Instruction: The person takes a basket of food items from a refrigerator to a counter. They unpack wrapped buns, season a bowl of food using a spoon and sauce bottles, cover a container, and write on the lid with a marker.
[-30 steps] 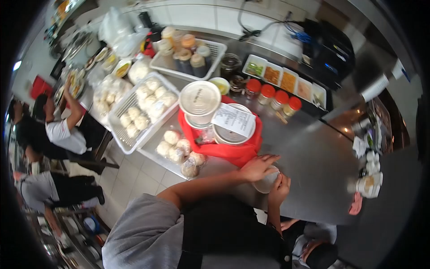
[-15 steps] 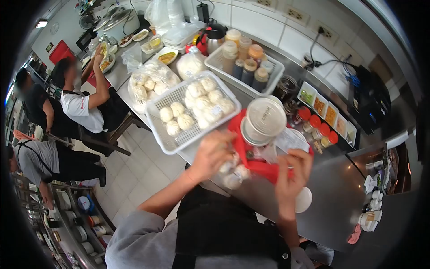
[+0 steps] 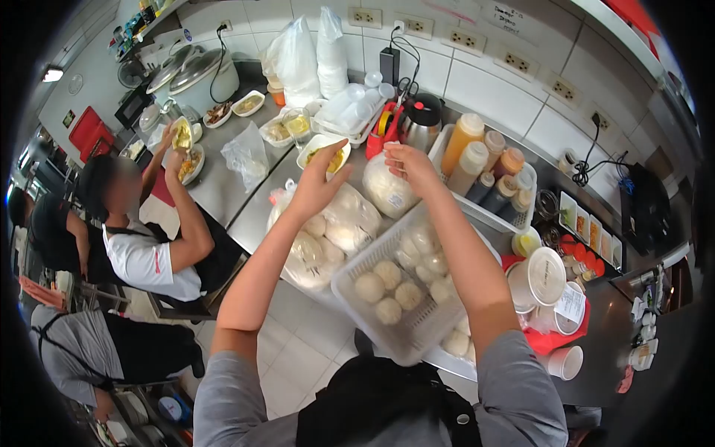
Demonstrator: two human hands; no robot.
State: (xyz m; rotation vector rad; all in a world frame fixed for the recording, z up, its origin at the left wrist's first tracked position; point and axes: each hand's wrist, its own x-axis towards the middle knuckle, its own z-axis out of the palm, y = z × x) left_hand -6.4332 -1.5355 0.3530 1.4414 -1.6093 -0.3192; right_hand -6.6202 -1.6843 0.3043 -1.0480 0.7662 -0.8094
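My left hand (image 3: 322,177) reaches forward with thumb and fingers spread, holding nothing. Under it lies a clear plastic bag of white buns (image 3: 350,217), and just past it is a white dish of yellow food (image 3: 344,143). My right hand (image 3: 410,165) has its fingers loosely bent and apart, over the top of a round tied plastic bag (image 3: 391,192) with pale contents. Whether the fingertips touch that bag I cannot tell. Beneath my forearms a white perforated basket (image 3: 354,316) holds several buns, some bagged. My right forearm hides part of it.
To the right are a basket (image 3: 532,220) of sauce bottles, lidded tubs (image 3: 540,276) on a red bag (image 3: 547,341), and a paper cup (image 3: 567,363). A metal jug (image 3: 421,123) stands behind. At left, a co-worker (image 3: 156,246) holds a dish; other people stand beyond.
Both my hands have left the red bag and tubs at the right, reaching forward and left over the basket to the bagged buns. The view has shifted, too.
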